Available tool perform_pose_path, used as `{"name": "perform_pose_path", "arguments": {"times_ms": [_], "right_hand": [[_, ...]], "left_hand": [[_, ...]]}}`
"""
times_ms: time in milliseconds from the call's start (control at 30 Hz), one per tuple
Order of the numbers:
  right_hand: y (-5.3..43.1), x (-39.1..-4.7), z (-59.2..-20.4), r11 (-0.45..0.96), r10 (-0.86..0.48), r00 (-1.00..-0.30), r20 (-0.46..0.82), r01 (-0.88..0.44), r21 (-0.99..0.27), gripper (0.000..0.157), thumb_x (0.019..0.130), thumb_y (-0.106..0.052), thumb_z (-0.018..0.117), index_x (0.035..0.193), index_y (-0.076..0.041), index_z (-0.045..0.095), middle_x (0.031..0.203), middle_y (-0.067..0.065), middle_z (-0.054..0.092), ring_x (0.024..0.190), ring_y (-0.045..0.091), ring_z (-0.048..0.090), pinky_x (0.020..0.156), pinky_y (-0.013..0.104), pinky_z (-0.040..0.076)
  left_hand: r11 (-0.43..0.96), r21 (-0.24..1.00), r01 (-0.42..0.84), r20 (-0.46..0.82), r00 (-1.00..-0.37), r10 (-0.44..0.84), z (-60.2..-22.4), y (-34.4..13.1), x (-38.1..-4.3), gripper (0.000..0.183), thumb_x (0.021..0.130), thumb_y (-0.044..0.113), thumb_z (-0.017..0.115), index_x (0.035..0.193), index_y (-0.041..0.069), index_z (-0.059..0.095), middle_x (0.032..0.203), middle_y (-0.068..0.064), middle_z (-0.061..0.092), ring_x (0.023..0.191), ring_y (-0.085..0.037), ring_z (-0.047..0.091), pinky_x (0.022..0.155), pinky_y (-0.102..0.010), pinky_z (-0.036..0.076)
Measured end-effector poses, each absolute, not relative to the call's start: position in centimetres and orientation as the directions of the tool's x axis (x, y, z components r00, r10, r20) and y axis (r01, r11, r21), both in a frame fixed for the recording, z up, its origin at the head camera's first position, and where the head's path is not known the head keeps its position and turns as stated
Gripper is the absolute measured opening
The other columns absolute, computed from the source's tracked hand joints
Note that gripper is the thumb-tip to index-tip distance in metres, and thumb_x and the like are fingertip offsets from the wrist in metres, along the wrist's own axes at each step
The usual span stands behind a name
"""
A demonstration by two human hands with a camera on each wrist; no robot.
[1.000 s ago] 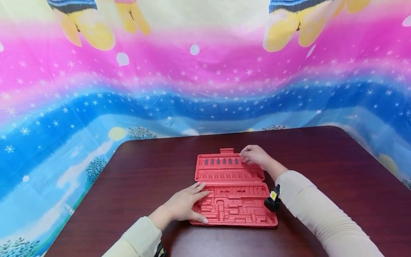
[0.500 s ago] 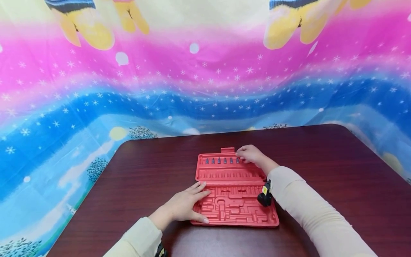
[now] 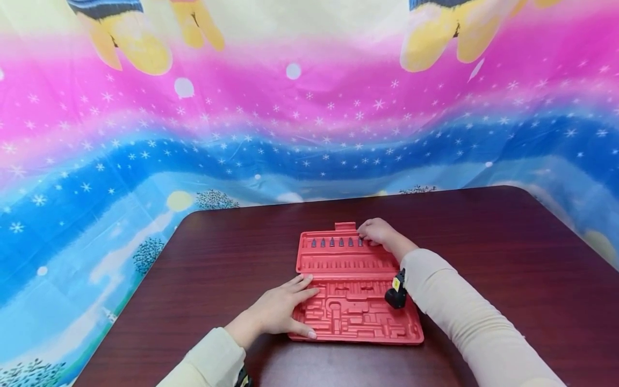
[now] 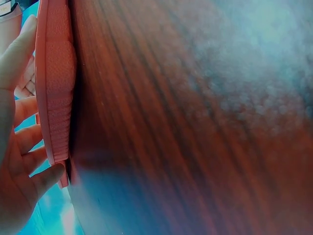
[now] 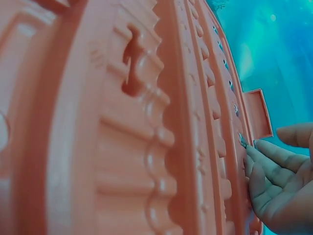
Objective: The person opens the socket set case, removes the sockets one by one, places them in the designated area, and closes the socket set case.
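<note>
R hand at end bit, far row of red case; pinching or not, can't tell. L hand spread, ungripped, on case edge. Prob. adjusting bit; next needs fine fingertip control.

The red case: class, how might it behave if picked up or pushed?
The red case looks like moulded plastic: probably stiff and fairly light. Lying flat on the table, it would likely slide, not tip. Its joined upper half may swing when lifted.
</note>
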State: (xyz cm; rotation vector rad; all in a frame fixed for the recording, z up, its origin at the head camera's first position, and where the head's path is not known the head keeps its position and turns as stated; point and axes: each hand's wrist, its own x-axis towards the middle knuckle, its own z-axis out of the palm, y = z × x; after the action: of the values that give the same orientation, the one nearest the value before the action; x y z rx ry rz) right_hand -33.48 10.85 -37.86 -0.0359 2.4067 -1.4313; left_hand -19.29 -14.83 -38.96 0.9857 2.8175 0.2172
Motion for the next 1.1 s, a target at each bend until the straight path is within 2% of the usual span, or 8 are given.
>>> {"name": "perform_pose_path", "arguments": {"times_ms": [167,333,633,1000,1100], "right_hand": [[10.8,-33.6,-38.2,0.481,-0.183,-0.947,-0.263,0.146,-0.865,0.025,0.09,-0.006,0.035,0.107,0.007,0.049,0.107,0.02,0.049,0.102,0.032,0.047,0.072,0.034,0.044],[10.6,-33.8,-38.6,0.467,-0.15,-0.951,-0.271,0.174,-0.867,0.022,0.088,-0.002,0.038,0.105,0.006,0.049,0.107,0.02,0.05,0.1,0.031,0.048,0.073,0.034,0.043],[10.4,-34.0,-39.1,0.476,-0.104,-0.962,-0.254,0.176,-0.862,0.02,0.083,0.003,0.046,0.102,0.007,0.051,0.088,0.012,0.052,0.079,0.021,0.049,0.06,0.026,0.041],[11.0,-34.0,-38.6,0.467,-0.158,-0.947,-0.28,0.178,-0.866,0.028,0.083,-0.001,0.05,0.11,0.005,0.053,0.103,0.017,0.053,0.088,0.023,0.052,0.068,0.029,0.045],[11.3,-34.0,-38.7,0.456,-0.153,-0.948,-0.278,0.182,-0.871,0.027,0.081,-0.001,0.053,0.107,0.007,0.056,0.105,0.018,0.055,0.086,0.022,0.054,0.069,0.029,0.046]], "left_hand": [[0.774,0.186,0.605,-0.093,-0.774,0.627,-39.1,-14.9,-19.2,0.085,0.062,0.07,0.052,0.13,0.02,0.041,0.139,-0.003,0.026,0.128,-0.019,0.018,0.095,-0.036,0.03],[0.775,0.195,0.601,-0.101,-0.774,0.625,-39.0,-15.0,-19.1,0.085,0.063,0.07,0.052,0.13,0.02,0.041,0.139,-0.002,0.026,0.128,-0.018,0.017,0.095,-0.037,0.029],[0.772,0.195,0.605,-0.092,-0.772,0.628,-39.0,-14.9,-18.9,0.084,0.062,0.069,0.053,0.13,0.02,0.042,0.139,-0.002,0.026,0.128,-0.018,0.017,0.095,-0.036,0.029],[0.775,0.184,0.605,-0.093,-0.774,0.626,-38.9,-14.9,-19.1,0.084,0.062,0.069,0.053,0.13,0.021,0.041,0.139,-0.002,0.026,0.128,-0.019,0.017,0.095,-0.036,0.03],[0.775,0.183,0.605,-0.092,-0.774,0.626,-38.8,-14.9,-19.1,0.084,0.062,0.07,0.053,0.13,0.021,0.041,0.139,-0.003,0.026,0.128,-0.019,0.017,0.094,-0.036,0.03]]}}
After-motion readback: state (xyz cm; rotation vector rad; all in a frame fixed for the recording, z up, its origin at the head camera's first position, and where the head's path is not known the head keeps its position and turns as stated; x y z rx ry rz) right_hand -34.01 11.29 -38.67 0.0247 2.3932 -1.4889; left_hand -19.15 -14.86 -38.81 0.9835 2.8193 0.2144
